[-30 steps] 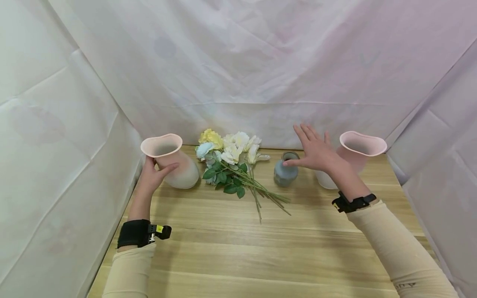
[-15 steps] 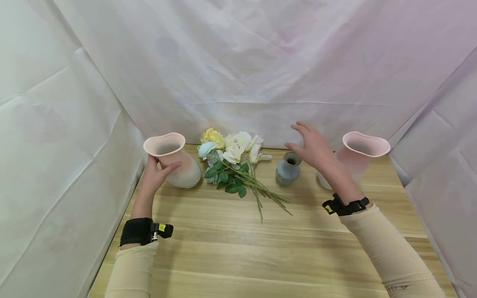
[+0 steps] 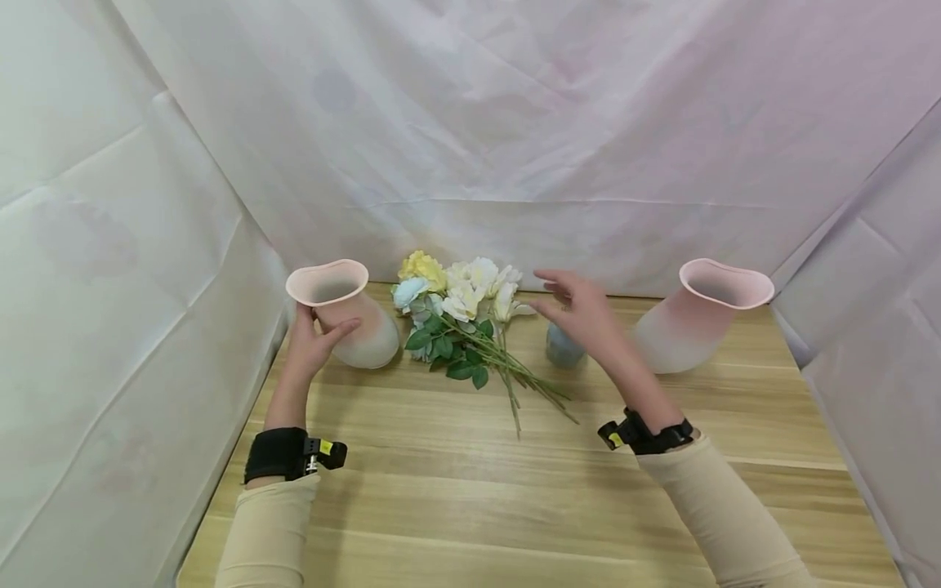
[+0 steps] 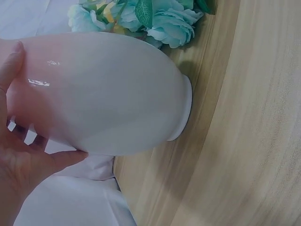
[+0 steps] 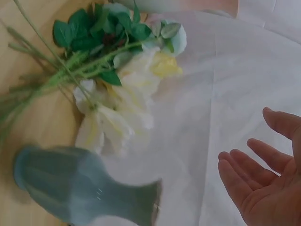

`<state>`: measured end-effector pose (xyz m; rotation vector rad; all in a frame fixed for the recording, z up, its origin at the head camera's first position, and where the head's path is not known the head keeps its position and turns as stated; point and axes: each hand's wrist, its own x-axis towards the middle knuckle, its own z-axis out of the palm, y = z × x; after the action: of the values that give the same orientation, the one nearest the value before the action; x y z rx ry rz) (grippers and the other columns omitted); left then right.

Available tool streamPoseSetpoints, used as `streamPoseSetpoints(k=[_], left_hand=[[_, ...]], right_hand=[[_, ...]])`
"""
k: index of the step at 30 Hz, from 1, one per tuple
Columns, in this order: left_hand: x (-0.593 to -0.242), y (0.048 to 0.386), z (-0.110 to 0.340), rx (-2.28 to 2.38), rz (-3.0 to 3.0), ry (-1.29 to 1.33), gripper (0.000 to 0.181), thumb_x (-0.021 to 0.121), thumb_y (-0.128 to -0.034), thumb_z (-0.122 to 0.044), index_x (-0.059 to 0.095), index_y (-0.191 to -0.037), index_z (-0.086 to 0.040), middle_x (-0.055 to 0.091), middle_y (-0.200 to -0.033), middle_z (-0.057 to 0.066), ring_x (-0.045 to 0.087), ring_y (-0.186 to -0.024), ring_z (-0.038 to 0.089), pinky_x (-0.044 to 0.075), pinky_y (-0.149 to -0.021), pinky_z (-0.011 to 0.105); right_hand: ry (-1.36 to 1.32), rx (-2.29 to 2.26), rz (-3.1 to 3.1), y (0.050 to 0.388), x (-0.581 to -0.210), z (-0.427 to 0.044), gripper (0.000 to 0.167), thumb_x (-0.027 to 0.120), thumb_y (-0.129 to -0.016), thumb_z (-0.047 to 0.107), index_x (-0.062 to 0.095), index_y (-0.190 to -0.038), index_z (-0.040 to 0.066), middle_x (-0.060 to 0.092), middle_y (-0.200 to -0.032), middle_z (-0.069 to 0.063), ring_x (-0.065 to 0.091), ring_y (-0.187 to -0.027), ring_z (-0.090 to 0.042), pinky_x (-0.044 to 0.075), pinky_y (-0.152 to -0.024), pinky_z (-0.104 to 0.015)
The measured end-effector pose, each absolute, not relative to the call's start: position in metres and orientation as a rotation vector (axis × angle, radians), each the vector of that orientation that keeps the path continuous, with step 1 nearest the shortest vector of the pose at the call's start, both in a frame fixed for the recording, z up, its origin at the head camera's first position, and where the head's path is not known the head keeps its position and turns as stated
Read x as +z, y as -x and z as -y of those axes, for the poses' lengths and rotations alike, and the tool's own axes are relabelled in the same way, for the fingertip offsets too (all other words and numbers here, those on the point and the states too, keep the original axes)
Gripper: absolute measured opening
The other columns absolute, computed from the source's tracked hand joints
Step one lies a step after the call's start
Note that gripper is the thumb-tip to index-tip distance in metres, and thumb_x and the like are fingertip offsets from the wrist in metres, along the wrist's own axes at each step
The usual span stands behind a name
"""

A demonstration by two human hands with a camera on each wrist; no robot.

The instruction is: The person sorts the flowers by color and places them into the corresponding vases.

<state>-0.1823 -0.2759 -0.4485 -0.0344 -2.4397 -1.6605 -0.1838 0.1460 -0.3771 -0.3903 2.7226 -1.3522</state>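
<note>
At the left, the left hand [image 3: 310, 347] grips a pink-and-white vase [image 3: 367, 333] by its neck; in the left wrist view the vase [image 4: 108, 89] stands with its foot on the wood. My right hand [image 3: 584, 318] hovers above a small blue-grey vase [image 3: 564, 349], fingers loosely bent and holding nothing. The right wrist view shows this hand [image 5: 268, 183] apart from the blue-grey vase [image 5: 70, 181]. Between the vases lie artificial flowers [image 3: 463, 298], yellow, white and light blue, their green stems [image 3: 525, 376] pointing toward the front right.
A second pink-and-white vase [image 3: 687, 331] stands at the right of the wooden table [image 3: 456, 506]. Pale cloth [image 3: 470, 122] hangs behind the table and along both sides.
My right hand has moved left, from beside the right pink vase to above the blue-grey one, its spread fingers now more bent. The left hand keeps its grip.
</note>
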Motion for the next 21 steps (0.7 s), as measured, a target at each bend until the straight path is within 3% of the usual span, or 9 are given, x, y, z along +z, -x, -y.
streamPoseSetpoints(k=[9, 16, 21], left_hand=[[-0.453, 0.184, 0.277, -1.668, 2.442, 0.000, 0.091, 0.077, -0.0852, -0.009, 0.019, -0.155, -0.013, 0.033, -0.155, 0.012, 0.029, -0.145, 0.027, 0.017, -0.125, 0.051], [-0.429, 0.172, 0.266, -1.717, 2.477, -0.036, 0.092, 0.073, -0.0866, -0.007, 0.014, -0.156, -0.004, 0.026, -0.159, 0.021, 0.023, -0.148, 0.038, 0.014, -0.124, 0.058], [-0.421, 0.166, 0.262, -1.717, 2.494, -0.048, 0.090, 0.072, -0.0874, -0.006, 0.013, -0.156, -0.001, 0.026, -0.158, 0.022, 0.023, -0.149, 0.038, 0.014, -0.124, 0.057]], right_hand=[[0.358, -1.425, -2.641, 0.170, -0.423, -0.134, 0.050, 0.067, -0.097, 0.025, 0.053, -0.143, 0.011, 0.054, -0.146, -0.014, 0.057, -0.128, -0.037, 0.050, -0.105, -0.049], [0.289, -1.411, -2.587, 0.162, -0.453, -0.132, 0.051, 0.064, -0.098, 0.027, 0.052, -0.144, 0.009, 0.053, -0.147, -0.016, 0.058, -0.128, -0.039, 0.052, -0.100, -0.052], [0.210, -1.472, -2.516, 0.160, -0.476, -0.131, 0.048, 0.064, -0.098, 0.025, 0.053, -0.142, 0.009, 0.053, -0.147, -0.017, 0.060, -0.126, -0.037, 0.054, -0.099, -0.048]])
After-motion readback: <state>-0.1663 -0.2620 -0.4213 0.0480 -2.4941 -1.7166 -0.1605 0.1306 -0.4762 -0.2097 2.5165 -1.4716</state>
